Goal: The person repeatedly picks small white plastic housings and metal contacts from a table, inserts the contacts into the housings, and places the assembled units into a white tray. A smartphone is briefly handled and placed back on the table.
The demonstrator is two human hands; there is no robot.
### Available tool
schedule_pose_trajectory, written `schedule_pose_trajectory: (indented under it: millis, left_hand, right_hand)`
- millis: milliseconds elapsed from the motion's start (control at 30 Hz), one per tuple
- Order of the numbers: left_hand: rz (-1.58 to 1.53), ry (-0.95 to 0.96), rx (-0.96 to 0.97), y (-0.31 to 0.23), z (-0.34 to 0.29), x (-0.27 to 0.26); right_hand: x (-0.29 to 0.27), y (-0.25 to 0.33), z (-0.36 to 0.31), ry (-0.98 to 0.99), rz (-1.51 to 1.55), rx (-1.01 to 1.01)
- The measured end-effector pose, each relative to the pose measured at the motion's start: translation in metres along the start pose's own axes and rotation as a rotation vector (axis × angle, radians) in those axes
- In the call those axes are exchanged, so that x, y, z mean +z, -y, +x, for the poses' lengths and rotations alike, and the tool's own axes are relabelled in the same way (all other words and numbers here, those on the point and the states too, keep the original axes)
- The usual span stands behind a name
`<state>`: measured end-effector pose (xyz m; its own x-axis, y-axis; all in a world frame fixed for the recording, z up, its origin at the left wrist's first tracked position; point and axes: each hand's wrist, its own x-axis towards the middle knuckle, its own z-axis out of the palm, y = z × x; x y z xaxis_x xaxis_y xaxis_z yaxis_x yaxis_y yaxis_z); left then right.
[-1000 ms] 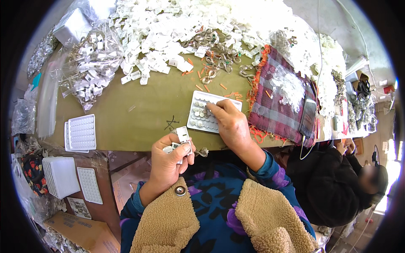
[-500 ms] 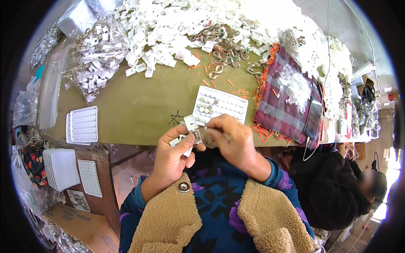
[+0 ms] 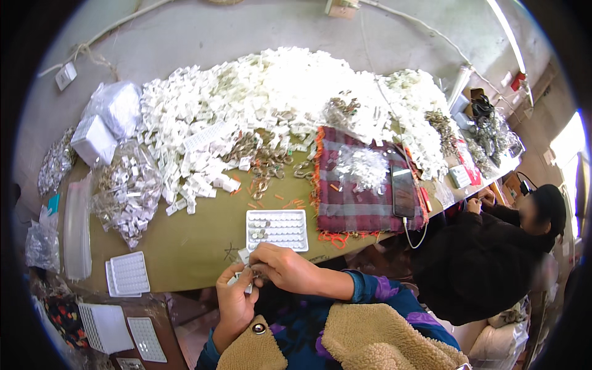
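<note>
My left hand (image 3: 233, 305) is closed around small white plastic cases (image 3: 248, 287), holding them in front of my chest at the table's near edge. Over them bends my right hand (image 3: 287, 268), its fingertips pinched together against the piece in my left. What those fingertips hold is hidden. Just beyond my hands lies a white tray (image 3: 293, 237) with rows of round pockets. Several small round, button-like discs (image 3: 261, 234) sit in its left part.
A big heap of white plastic cases (image 3: 203, 151) covers the table's far side. Metal rings and clasps (image 3: 262, 157) and orange strips (image 3: 296, 204) lie before it. At right are a plaid cloth (image 3: 364, 209), a phone (image 3: 404, 191) and a person in black (image 3: 475, 259). Trays (image 3: 127, 273) lie left.
The view has tilted up, showing more wall and the whole heap. My right hand has come in from beside the case, and its fingers now meet those of my left.
</note>
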<state>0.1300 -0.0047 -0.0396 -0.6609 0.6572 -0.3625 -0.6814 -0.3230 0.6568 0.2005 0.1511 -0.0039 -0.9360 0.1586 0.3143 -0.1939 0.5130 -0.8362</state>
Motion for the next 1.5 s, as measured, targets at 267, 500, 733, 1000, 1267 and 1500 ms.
schedule_pose_trajectory:
  millis: [267, 500, 733, 1000, 1267, 1500]
  left_hand:
    - [-0.029, 0.006, 0.128, -0.003, 0.002, 0.000]
    - [-0.092, 0.019, 0.094, 0.001, 0.008, -0.008]
    - [0.086, 0.065, 0.094, -0.026, -0.006, 0.007]
    - [0.244, 0.088, -0.059, -0.019, -0.006, 0.005]
    - [-0.360, 0.303, -0.312, -0.010, -0.003, -0.014]
    - [-0.251, 0.296, -0.252, 0.000, 0.000, -0.008]
  right_hand:
    - [0.008, -0.005, 0.006, -0.029, 0.039, -0.207]
    - [0.030, -0.023, -0.008, -0.130, -0.013, -0.291]
    - [0.009, -0.003, -0.002, -0.087, 0.508, 0.062]
    - [0.007, -0.001, 0.011, 0.028, 0.506, 0.525]
    - [-0.010, 0.002, 0.003, 0.077, 0.084, -0.244]
    - [-0.005, -0.009, 0.001, -0.173, -0.285, -0.677]
